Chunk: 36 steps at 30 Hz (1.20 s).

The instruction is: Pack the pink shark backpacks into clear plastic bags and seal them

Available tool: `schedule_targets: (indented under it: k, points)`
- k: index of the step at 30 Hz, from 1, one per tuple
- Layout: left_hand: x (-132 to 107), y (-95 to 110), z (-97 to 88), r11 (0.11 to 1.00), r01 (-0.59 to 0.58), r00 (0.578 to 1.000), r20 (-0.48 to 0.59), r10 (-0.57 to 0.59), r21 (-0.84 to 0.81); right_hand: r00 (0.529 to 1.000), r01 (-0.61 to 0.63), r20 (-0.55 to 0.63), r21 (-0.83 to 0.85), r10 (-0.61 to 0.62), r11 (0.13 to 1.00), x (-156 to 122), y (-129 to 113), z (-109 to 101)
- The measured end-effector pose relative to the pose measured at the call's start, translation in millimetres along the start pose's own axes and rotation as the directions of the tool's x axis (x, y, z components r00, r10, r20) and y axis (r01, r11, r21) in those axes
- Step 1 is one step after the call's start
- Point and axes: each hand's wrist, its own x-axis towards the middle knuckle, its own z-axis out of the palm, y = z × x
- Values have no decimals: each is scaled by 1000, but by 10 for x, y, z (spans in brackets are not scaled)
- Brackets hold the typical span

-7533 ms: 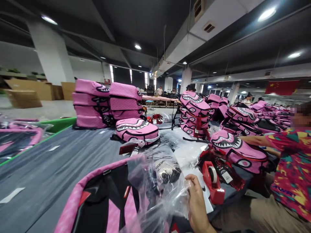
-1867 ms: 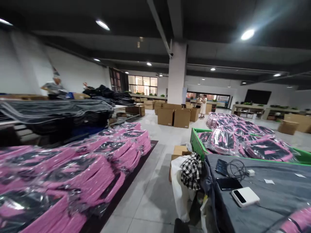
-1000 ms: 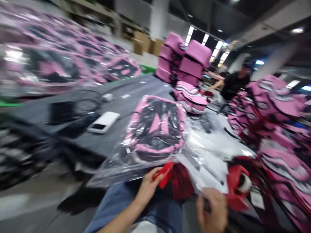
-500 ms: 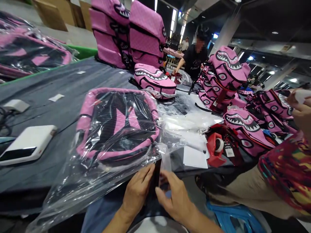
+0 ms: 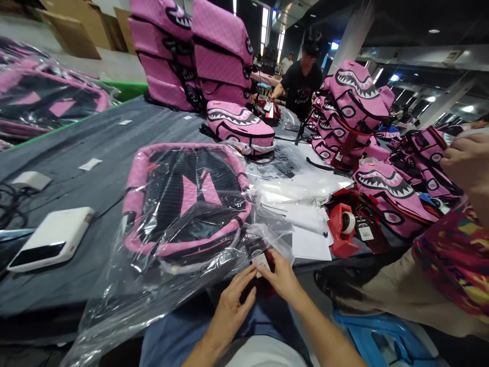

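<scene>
My left hand (image 5: 229, 311) and my right hand (image 5: 280, 275) meet low in the view, their fingers pinching a small white tag (image 5: 261, 262) with a dark red strap (image 5: 270, 260) behind it. Just above them lies a pink-and-black backpack (image 5: 187, 199) in a clear plastic bag (image 5: 126, 306), whose loose film reaches my fingers. A red tape dispenser (image 5: 342, 229) stands to the right, beyond my right hand. A co-worker's hand (image 5: 466, 163) and patterned sleeve (image 5: 454, 260) are at the right edge.
A grey cloth covers the table (image 5: 69, 173), with a white power bank (image 5: 51, 239) on it. Stacks of pink shark-mouth backpacks (image 5: 164, 51) stand beyond, and white papers (image 5: 309, 242) lie near the dispenser. A person in black (image 5: 301, 84) works at the back.
The view has swung from the room back to the table. My hands have moved up and apart from the dark item, now pinching the white tag. The co-worker's hand has shifted slightly.
</scene>
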Motion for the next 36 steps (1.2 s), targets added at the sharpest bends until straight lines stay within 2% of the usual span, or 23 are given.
schedule_targets:
  k: [4,6,7,8,9,11,12,13,15,17,20,21,22,24,26,27,29,31,34,36]
  points:
    - [125,-85,-193,997,-69,995,69,66,37,999,52,-6,-61,-53,997,13,68,-32]
    - [266,-121,-306,967,-172,984,83,159,187,987,142,-40,-206,-153,968,-68,69,45]
    - [356,-138,-355,925,-257,964,135,227,279,975,191,-48,-306,-216,933,-133,61,102]
    - [454,-155,-396,860,-371,924,227,307,350,961,235,-39,-405,-274,883,-211,45,163]
    - [556,-171,-431,779,-497,859,341,381,382,947,270,-19,-491,-321,828,-296,22,220]
    - [743,-196,-483,626,-710,680,543,492,322,924,332,39,-580,-381,744,-465,-45,285]
    - [817,-203,-507,573,-771,605,600,524,277,912,358,51,-583,-407,729,-535,-83,283]
    - [872,-205,-531,534,-806,559,624,546,255,897,381,38,-571,-440,727,-590,-115,255]
    - [923,-200,-592,474,-841,521,630,575,262,861,397,-50,-556,-506,731,-647,-140,144]
    - [910,-199,-663,423,-861,500,628,597,283,847,371,-95,-599,-524,709,-636,-75,24]
    - [830,-255,-744,393,-875,479,628,614,283,880,352,22,-701,-474,620,-518,180,-38]
    - [800,-289,-756,401,-872,483,631,607,281,874,370,54,-718,-482,590,-457,277,-26]
    - [772,-324,-760,415,-866,491,627,605,277,854,392,56,-724,-518,568,-389,360,-7]
    - [727,-379,-760,440,-854,510,611,606,276,763,460,-2,-701,-646,545,-259,452,13]
    - [706,-386,-762,422,-859,506,598,621,289,654,544,-87,-637,-752,547,-183,420,-25]
    - [705,-370,-767,393,-867,497,590,637,306,622,576,-131,-591,-772,565,-179,366,-66]
    - [720,-316,-774,334,-871,488,568,662,360,622,601,-215,-485,-753,635,-243,231,-166]
    - [748,-262,-758,310,-862,493,527,692,401,656,591,-246,-421,-714,688,-367,122,-235]
    - [798,-224,-674,358,-842,522,449,725,403,668,596,-171,-460,-724,658,-535,77,-202]
    - [825,-219,-612,395,-844,528,443,724,362,662,603,-127,-496,-739,625,-597,108,-116]
